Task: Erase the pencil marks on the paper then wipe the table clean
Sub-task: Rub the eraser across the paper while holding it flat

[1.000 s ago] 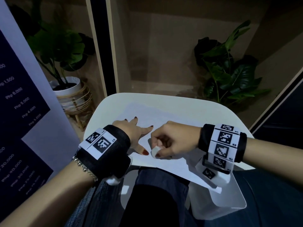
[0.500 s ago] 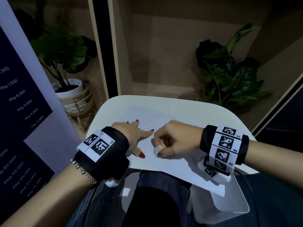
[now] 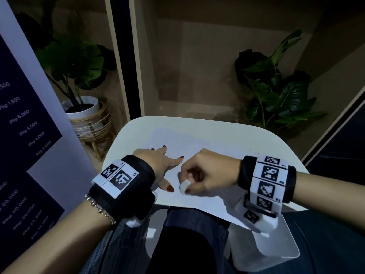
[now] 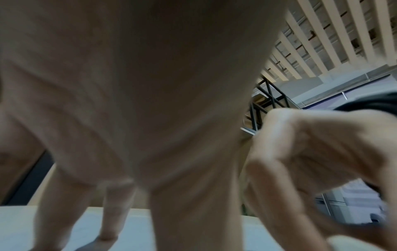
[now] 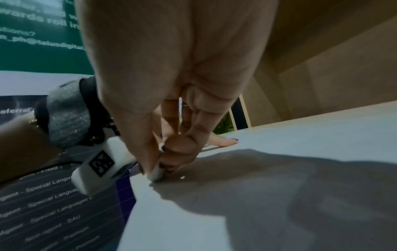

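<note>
Rubbing on: right hand [image 3: 209, 171] pinching the eraser [image 3: 184, 185] has barely shifted, left hand [image 3: 158, 165] flat, fingers spread, pinning the paper [image 3: 197, 147]; erasing continues

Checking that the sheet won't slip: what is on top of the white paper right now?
The left hand rests spread on the white paper sheet; the right hand pinches a small white eraser onto it. Any pencil marks beneath them are hidden.

Black wristbands [image 3: 126, 186] with white coded tags, beaded bracelet [image 3: 99, 208], red nails
</note>
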A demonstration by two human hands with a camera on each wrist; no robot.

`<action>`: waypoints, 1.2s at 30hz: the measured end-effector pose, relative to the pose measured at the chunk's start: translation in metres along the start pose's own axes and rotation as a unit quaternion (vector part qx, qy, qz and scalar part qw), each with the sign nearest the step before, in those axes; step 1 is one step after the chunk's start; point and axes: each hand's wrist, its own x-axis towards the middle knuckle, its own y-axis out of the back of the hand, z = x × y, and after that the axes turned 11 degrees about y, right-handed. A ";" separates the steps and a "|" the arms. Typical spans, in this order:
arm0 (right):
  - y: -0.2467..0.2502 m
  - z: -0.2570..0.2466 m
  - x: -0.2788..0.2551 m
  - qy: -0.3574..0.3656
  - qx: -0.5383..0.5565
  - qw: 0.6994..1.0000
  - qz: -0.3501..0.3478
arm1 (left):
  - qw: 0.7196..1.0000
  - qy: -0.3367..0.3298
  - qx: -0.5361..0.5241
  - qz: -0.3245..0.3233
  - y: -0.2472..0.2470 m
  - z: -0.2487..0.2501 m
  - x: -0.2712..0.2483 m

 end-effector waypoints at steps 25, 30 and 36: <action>0.013 0.014 0.007 -0.033 -0.028 0.999 0.018 | 1.000 -0.009 -0.001 -0.004 0.000 -0.002 0.003; 0.023 0.030 0.010 -0.075 -0.073 0.993 0.047 | 1.000 -0.013 -0.002 0.000 0.000 -0.003 0.002; 0.004 -0.005 0.000 0.008 0.048 0.997 -0.061 | 1.000 -0.012 -0.001 -0.001 -0.001 -0.003 0.004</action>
